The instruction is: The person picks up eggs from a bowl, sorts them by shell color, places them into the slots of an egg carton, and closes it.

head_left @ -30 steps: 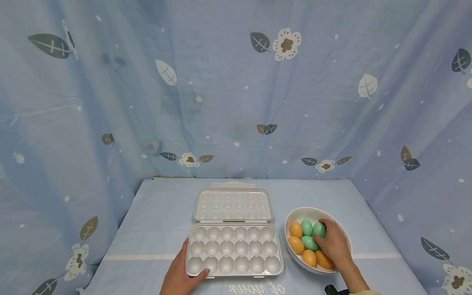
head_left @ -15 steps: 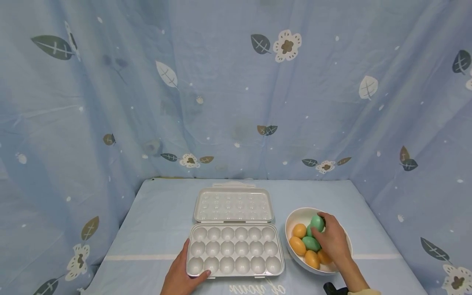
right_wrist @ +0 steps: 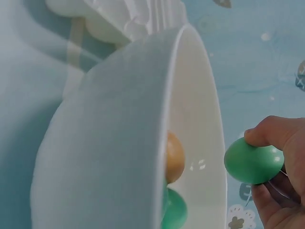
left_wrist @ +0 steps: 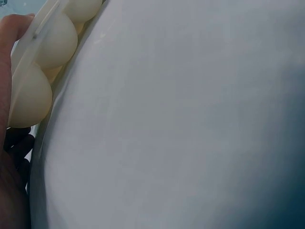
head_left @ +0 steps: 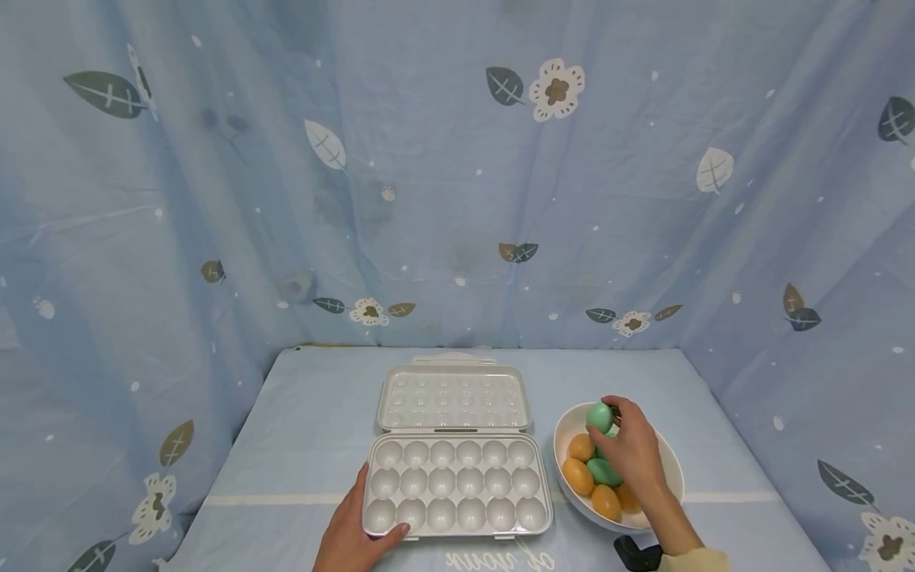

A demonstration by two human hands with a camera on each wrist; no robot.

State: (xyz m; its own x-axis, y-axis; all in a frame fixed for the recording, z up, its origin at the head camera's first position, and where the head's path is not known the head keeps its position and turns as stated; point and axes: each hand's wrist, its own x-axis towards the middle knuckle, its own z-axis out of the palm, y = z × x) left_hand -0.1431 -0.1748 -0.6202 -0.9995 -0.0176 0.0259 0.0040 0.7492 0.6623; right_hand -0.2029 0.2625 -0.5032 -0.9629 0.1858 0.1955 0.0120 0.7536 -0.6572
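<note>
My right hand (head_left: 632, 454) pinches a green egg (head_left: 599, 417) between thumb and fingers, raised above the white bowl (head_left: 669, 475). In the right wrist view the held green egg (right_wrist: 253, 161) hangs just past the bowl's rim. Inside the bowl lie several orange eggs (head_left: 577, 477) and green eggs (head_left: 604, 473), partly covered by that hand. Left of the bowl lies an egg box (head_left: 455, 467) with its lid folded back and bare cups. My left hand (head_left: 352, 528) grips its near left corner, thumb over the front edge. The left wrist view shows the rounded undersides of the box's cups (left_wrist: 33, 90).
The clear lid (head_left: 453, 397) of the egg box lies flat behind its tray. A light blue cloth with a white stripe (head_left: 272, 500) covers the table (head_left: 314, 413). Patterned blue curtains (head_left: 429, 199) hang behind and at both sides. A black wrist device (head_left: 636, 554) shows at my right wrist.
The right hand has lifted the green egg up out of the pile and moved it slightly left. Some eggs in the bowl have shifted. My left hand stays on the egg box.
</note>
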